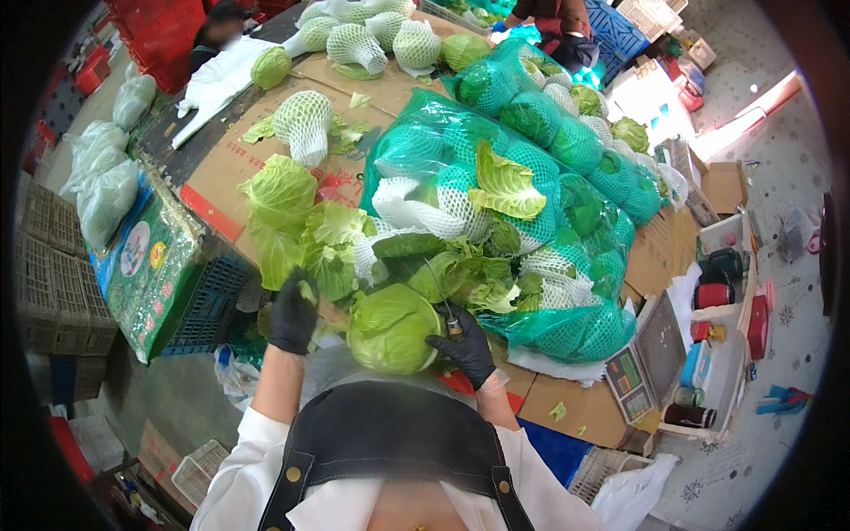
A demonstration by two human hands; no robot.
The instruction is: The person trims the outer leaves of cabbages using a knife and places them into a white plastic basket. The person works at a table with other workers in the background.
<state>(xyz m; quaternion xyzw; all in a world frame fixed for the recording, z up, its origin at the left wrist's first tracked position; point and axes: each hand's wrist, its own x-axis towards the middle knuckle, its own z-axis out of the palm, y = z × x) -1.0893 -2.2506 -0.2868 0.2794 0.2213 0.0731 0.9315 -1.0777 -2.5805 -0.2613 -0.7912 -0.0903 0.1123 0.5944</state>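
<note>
A green cabbage (393, 330) lies at the table's near edge, between my hands. My right hand (463, 342), in a black glove, rests against its right side and grips a knife (453, 325) by the handle, the thin blade pointing up and away. My left hand (294, 315), also black-gloved, is just left of the cabbage, near loose cabbage leaves (282, 199); a small bit of leaf shows at its fingers, and whether it holds this is unclear. Beyond lie white foam net sleeves (425, 209) and a teal plastic bag (412, 143) of netted cabbages. One loose leaf (506, 182) rests on the bag.
Netted cabbages (355, 48) stand at the table's far side, with cardboard (219, 166) under them. At the right are a digital scale (647, 358) and a foam box (720, 332) of jars. Crates (206, 308) stand at the left. Two other people are beyond the table.
</note>
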